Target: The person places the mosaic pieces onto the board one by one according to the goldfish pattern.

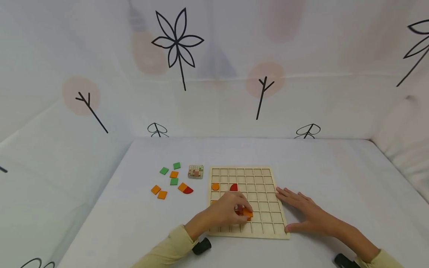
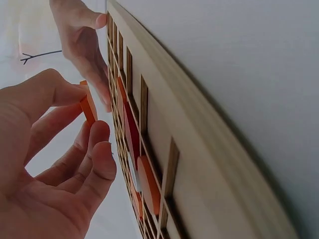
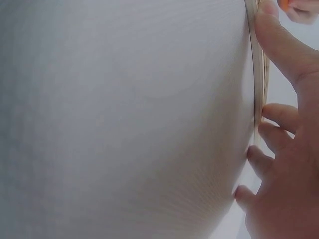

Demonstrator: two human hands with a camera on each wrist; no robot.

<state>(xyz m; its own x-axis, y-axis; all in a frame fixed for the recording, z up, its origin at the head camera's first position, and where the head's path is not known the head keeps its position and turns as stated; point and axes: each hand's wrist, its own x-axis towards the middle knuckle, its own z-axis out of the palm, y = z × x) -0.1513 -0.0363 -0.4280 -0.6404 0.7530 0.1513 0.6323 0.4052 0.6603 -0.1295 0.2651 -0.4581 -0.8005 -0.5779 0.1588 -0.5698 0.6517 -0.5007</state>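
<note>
A wooden grid board [image 1: 279, 235] lies on the white table. Over its lower middle, my left hand [image 1: 224, 211] pinches an orange square tile [image 2: 88, 104] between thumb and fingertips, just above the grid. My right hand [image 1: 310, 215] is spread along the board's right edge, thumb and fingertips touching it. An orange round piece [image 1: 215, 186] and a red quarter-round piece [image 1: 233, 187] sit in grid cells. More pieces lie partly hidden under the left hand; the left wrist view shows a red piece [image 2: 131, 129] and an orange round piece [image 2: 149, 184] set in the board.
Left of the board lie loose green square tiles [image 1: 174, 181] and orange square tiles [image 1: 162, 195]. A red quarter-round piece [image 1: 188, 190] touches one orange tile. A small patterned grid card [image 1: 196, 172] lies near the board's upper left corner. Patterned white cloth surrounds the table.
</note>
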